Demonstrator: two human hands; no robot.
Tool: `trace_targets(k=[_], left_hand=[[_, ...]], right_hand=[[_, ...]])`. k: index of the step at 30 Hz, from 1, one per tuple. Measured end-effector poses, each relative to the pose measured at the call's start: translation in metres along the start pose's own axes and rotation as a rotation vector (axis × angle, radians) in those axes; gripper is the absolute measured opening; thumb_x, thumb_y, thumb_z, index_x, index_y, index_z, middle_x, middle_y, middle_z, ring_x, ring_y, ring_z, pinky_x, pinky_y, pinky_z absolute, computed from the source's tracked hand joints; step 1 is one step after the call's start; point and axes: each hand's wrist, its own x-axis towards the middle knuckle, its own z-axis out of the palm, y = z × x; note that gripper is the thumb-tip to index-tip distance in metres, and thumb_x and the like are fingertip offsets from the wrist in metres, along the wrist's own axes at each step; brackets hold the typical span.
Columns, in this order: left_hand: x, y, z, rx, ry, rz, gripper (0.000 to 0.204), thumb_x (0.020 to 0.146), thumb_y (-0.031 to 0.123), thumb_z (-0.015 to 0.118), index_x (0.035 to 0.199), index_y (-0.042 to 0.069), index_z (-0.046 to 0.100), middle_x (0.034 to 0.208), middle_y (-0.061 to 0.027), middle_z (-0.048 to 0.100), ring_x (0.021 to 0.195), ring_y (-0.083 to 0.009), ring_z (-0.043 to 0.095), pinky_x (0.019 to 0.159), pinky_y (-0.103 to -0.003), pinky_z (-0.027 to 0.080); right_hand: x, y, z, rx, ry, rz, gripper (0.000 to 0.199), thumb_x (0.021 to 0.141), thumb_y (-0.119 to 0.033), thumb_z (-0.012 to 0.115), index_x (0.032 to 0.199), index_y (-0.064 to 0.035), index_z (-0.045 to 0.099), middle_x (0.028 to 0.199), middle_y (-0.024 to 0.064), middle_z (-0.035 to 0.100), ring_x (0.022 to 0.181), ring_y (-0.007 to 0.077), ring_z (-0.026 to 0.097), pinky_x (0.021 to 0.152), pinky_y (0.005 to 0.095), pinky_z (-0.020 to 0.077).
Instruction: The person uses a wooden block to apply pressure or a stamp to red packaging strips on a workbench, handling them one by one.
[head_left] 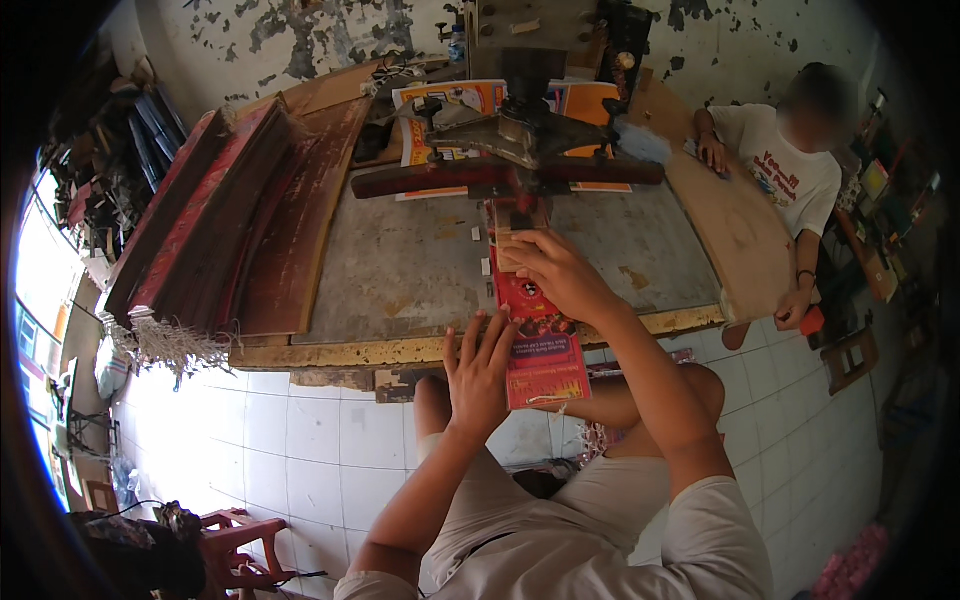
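A long red printed strip [548, 388] lies lengthwise over the table's front edge, its near end hanging over. My left hand [478, 372] rests at the strip's left edge with fingers stretched out and spread. My right hand [568, 278] is bent over a small light wooden block [508, 262] on top of the strip, its fingers closed on it; my palm hides part of the block. Just beyond, a dark metal press [515, 140] with a long reddish crossbar stands over the strip's far end. Small pale pieces [486, 267] sit left of the strip on the grey tabletop [390, 270].
Thick stacks of red sheets [205, 215] with fringed string ends lean on the table's left side. A person [790, 170] sits at the right beside a brown board [690, 190]. Colourful printed sheets [440, 140] lie behind the press. A red stool [240, 550] stands lower left.
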Motion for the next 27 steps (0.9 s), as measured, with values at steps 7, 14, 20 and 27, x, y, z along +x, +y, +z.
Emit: trace_targets(k=[7, 14, 20, 27], left_hand=[[0.001, 0.003, -0.002, -0.019, -0.027, -0.018, 0.079, 0.087, 0.024, 0.078, 0.162, 0.017, 0.054, 0.172, -0.0051, 0.051, 0.159, -0.0324, 0.043, 0.134, -0.060, 0.012], [0.000, 0.002, -0.005, 0.076, -0.066, -0.016, 0.069, 0.090, 0.022, 0.074, 0.157, 0.016, 0.059, 0.172, -0.0025, 0.052, 0.159, -0.0304, 0.045, 0.134, -0.059, 0.012], [0.000, 0.006, -0.005, -0.043, -0.040, -0.062, 0.065, 0.092, 0.022, 0.071, 0.157, 0.016, 0.061, 0.171, -0.0017, 0.053, 0.159, -0.0300, 0.045, 0.134, -0.058, 0.012], [0.002, 0.007, -0.008, -0.063, -0.007, -0.047, 0.059, 0.097, 0.017, 0.063, 0.156, 0.013, 0.058, 0.171, -0.0033, 0.053, 0.158, -0.0297, 0.046, 0.133, -0.056, 0.017]], right_hand=[[-0.006, -0.006, -0.001, -0.048, 0.070, 0.005, 0.038, 0.095, -0.006, 0.078, 0.132, -0.0068, 0.076, 0.139, 0.0105, 0.066, 0.130, 0.0356, 0.063, 0.111, 0.0459, 0.0542], [-0.011, -0.006, -0.008, -0.041, 0.084, 0.089, 0.031, 0.093, -0.007, 0.081, 0.124, -0.0051, 0.078, 0.133, 0.0072, 0.067, 0.125, 0.0320, 0.064, 0.106, 0.0458, 0.0559], [-0.008, -0.002, -0.007, 0.006, 0.132, 0.105, 0.030, 0.092, -0.005, 0.083, 0.121, -0.0035, 0.076, 0.129, 0.0073, 0.069, 0.120, 0.0319, 0.067, 0.100, 0.0449, 0.0587], [-0.020, -0.002, -0.002, 0.005, 0.192, 0.243, 0.040, 0.094, -0.016, 0.086, 0.129, -0.0036, 0.071, 0.133, 0.0132, 0.069, 0.123, 0.0361, 0.068, 0.104, 0.0472, 0.0576]])
